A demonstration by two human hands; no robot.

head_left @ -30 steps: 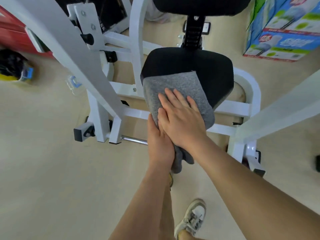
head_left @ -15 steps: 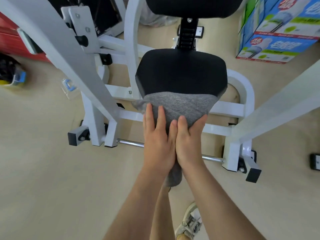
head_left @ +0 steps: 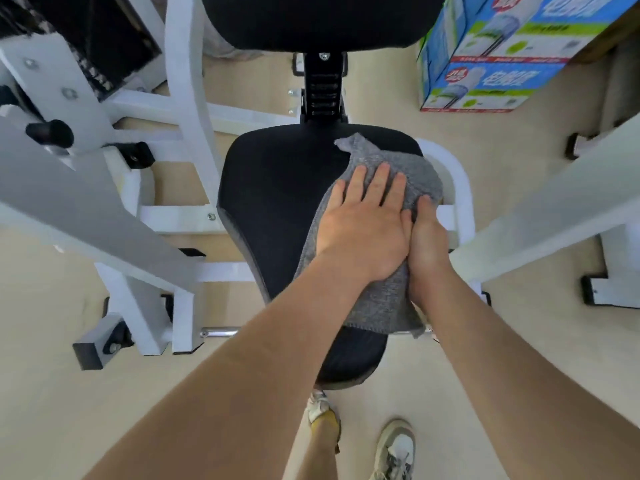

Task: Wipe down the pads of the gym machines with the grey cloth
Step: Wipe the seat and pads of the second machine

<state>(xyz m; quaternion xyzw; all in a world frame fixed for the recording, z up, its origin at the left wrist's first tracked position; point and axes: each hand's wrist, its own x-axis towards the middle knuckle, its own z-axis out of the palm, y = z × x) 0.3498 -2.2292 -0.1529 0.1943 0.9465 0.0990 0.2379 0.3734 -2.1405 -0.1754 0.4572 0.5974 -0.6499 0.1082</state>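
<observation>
A beige gym floor (head_left: pixel 52 393) spreads under a white steel machine frame (head_left: pixel 188 109), with printed cardboard boxes (head_left: pixel 485 53) stacked at the far right. At centre sits the machine's black seat pad (head_left: pixel 277 202), its long axis running from the person toward the back pad (head_left: pixel 311 19) beyond. A grey cloth (head_left: pixel 388 157) lies over the seat pad's right half, trailing off the near edge. The left hand (head_left: pixel 363 220) presses flat on it, fingers spread. The right hand (head_left: pixel 427 244), touching it alongside, grips the cloth's right edge. The bare, unwiped surface lies to the left of both hands, nearer the left one.
</observation>
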